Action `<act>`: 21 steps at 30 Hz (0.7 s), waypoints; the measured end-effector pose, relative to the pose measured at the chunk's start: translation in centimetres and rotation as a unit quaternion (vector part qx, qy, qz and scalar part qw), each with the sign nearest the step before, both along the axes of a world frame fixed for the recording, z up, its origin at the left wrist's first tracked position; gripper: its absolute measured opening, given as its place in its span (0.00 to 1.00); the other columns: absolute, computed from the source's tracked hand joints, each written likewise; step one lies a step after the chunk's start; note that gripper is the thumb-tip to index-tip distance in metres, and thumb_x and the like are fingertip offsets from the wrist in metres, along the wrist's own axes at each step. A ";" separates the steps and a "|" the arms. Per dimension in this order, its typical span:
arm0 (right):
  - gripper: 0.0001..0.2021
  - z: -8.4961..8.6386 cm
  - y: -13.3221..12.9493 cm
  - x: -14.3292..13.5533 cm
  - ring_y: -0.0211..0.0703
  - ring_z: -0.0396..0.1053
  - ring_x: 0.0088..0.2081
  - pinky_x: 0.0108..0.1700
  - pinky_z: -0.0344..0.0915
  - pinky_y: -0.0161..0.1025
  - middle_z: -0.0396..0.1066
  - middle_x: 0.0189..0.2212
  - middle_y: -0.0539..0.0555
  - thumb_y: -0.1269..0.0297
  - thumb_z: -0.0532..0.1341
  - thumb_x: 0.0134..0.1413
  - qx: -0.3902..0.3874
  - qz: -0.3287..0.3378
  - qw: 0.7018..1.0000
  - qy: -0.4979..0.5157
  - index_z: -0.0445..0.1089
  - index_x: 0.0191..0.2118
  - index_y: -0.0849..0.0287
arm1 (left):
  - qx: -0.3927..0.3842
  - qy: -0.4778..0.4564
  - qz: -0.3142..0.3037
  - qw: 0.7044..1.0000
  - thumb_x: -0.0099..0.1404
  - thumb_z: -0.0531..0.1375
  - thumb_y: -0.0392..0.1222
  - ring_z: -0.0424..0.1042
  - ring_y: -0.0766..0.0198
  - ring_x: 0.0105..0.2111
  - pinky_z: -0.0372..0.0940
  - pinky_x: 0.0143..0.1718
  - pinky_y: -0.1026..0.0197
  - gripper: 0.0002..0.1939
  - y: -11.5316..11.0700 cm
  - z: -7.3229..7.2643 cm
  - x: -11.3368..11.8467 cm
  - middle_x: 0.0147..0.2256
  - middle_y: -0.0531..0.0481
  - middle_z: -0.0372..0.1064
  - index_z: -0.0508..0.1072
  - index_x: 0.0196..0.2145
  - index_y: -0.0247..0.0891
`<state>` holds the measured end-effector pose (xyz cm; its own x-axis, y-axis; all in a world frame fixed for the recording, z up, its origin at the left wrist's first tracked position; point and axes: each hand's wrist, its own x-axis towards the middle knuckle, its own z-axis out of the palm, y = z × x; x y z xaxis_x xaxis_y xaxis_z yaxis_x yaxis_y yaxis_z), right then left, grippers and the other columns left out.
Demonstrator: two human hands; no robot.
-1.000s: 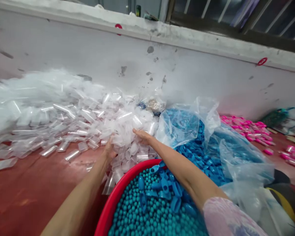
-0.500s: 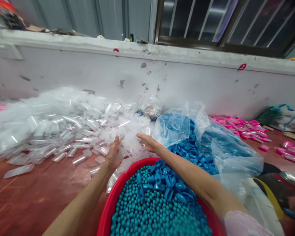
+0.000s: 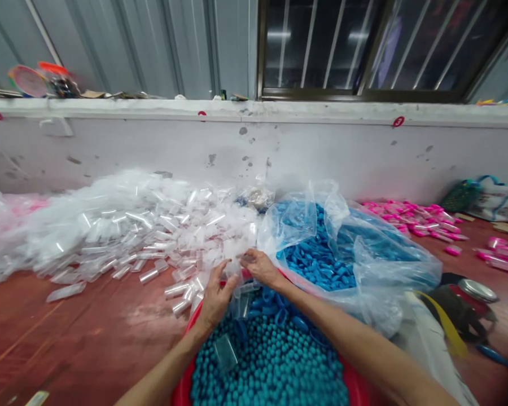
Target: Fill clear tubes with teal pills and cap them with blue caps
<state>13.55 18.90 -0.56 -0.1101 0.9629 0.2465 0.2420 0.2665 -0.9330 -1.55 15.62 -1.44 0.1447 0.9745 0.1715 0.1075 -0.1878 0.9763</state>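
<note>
My left hand (image 3: pixel 219 290) is over the left rim of a red tub (image 3: pixel 189 375), its thumb and fingers apart. Facing it, my right hand (image 3: pixel 260 267) is at the back rim, its fingers loosely bent and spread. Clear plastic tubes lie between and just below the hands, blurred in part. One clear tube (image 3: pixel 226 354) rests on the teal beads (image 3: pixel 275 366) inside the tub; another stands closer to the hands. Blue plastic shells (image 3: pixel 271 303) lie on the beads toward the back, partly covered by my right forearm.
A broad heap of clear tubes (image 3: pixel 122 225) spreads along the wall at left. Blue pieces (image 3: pixel 317 265) fill an open clear bag (image 3: pixel 406 287) at right. Pink pieces (image 3: pixel 415 217) lie farther right, near a dark item with a yellow strap (image 3: pixel 446 330).
Both hands have drawn back from the clear heap to the tub's rim and come closer together. Clear tubes now lie in the tub on the beads. The view has tilted up.
</note>
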 end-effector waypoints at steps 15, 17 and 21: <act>0.19 -0.7 -4.2 0.8 0.47 0.64 0.46 0.48 0.58 0.44 0.68 0.43 0.59 0.75 0.56 0.48 0.090 0.027 0.957 -0.275 0.62 0.48 0.63 | 0.077 0.534 -0.011 0.842 0.58 0.49 0.49 0.63 0.51 0.49 0.60 0.45 0.53 0.28 -5.0 -0.1 0.4 0.55 0.36 0.51 0.56 0.55 0.39; 0.16 0.4 -4.4 1.1 0.45 0.64 0.45 0.48 0.58 0.42 0.68 0.42 0.58 0.75 0.55 0.49 0.086 0.017 0.949 -0.303 0.64 0.46 0.61 | 0.083 0.546 0.007 0.833 0.59 0.49 0.50 0.60 0.49 0.51 0.59 0.46 0.52 0.28 -5.3 -0.2 0.5 0.56 0.35 0.50 0.55 0.56 0.38; 0.13 2.3 -8.2 1.3 0.50 0.60 0.49 0.49 0.55 0.47 0.65 0.45 0.60 0.71 0.54 0.52 0.091 -0.016 0.934 -0.344 0.65 0.45 0.59 | 0.125 0.566 0.015 0.815 0.59 0.47 0.56 0.54 0.49 0.55 0.54 0.50 0.51 0.29 -6.0 -0.8 -0.3 0.56 0.36 0.50 0.58 0.54 0.38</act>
<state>14.87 10.74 1.77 -0.2748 0.9174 0.2878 0.7787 0.3879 -0.4931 -1.87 9.61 -2.20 0.3241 0.9358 0.1386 0.9208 -0.3456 0.1805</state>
